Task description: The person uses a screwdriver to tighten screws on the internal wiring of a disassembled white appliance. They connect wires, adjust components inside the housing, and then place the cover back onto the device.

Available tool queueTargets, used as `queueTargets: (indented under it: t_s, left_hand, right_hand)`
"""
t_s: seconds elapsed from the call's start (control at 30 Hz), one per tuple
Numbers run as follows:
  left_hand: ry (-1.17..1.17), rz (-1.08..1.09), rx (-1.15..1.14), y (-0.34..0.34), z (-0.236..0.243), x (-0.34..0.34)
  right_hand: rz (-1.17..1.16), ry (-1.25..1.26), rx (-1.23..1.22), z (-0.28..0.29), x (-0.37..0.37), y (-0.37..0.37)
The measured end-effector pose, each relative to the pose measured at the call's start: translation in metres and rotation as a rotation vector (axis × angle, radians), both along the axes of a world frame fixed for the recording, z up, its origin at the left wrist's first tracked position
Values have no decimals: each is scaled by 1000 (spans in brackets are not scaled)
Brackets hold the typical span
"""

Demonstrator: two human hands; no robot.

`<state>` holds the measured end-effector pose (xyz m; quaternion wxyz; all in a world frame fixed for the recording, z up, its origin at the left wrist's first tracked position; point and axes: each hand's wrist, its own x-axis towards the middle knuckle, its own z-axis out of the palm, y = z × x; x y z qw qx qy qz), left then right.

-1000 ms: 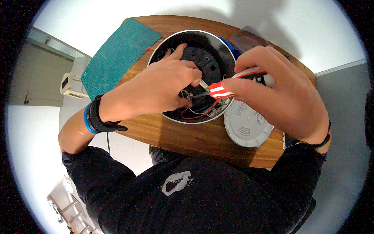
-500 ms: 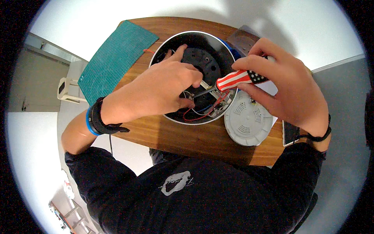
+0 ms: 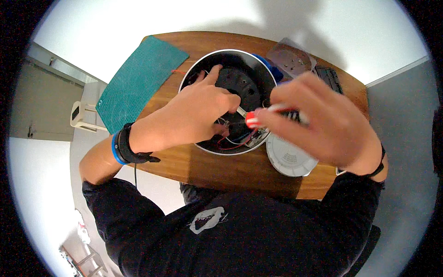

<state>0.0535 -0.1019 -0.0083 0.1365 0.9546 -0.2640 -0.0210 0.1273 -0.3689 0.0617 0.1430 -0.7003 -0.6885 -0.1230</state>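
Note:
A round housing (image 3: 235,59) with a white rim and dark inside stands on the table. My left hand (image 3: 200,104) reaches over its near-left rim, fingers spread inside; the thumb lies beside small metal parts and thin wires (image 3: 227,147). My right hand (image 3: 318,122), smeared by motion, is closed round a screwdriver (image 3: 252,119) with a red, white and dark patterned handle. The handle's front end is over the housing's right side; the shaft points left toward my left thumb, and its tip is hard to make out. Below my right hand lies a light grey vented disc (image 3: 290,157).
A green cutting mat (image 3: 140,85) lies at the table's left. At the back right are a clear plastic box (image 3: 291,57) with small bits in it, a black object (image 3: 328,78) and something blue (image 3: 273,70) behind the housing. A wall borders the table's far side.
My right hand has turned on the screwdriver and moved slightly lower, now blurred, covering more of the handle. My left hand keeps its place in the housing. The whole view has shifted a little.

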Motion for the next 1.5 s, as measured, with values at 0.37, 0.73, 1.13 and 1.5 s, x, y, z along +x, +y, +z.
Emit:
queueTargets:
  t_s: [0.37, 0.73, 1.13, 1.5]
  left_hand:
    - [-30, 10, -21, 0, 0, 0]
    - [-69, 36, 26, -2, 4, 0]
    - [-14, 63, 31, -2, 10, 3]
    - [-15, 92, 30, -1, 8, -1]
  right_hand:
    - [-133, 74, 15, 8, -20, 1]
    - [174, -162, 63, 4, -24, -7]
    - [-52, 175, 30, 18, -21, -12]
    - [-99, 395, -21, 17, -2, -15]
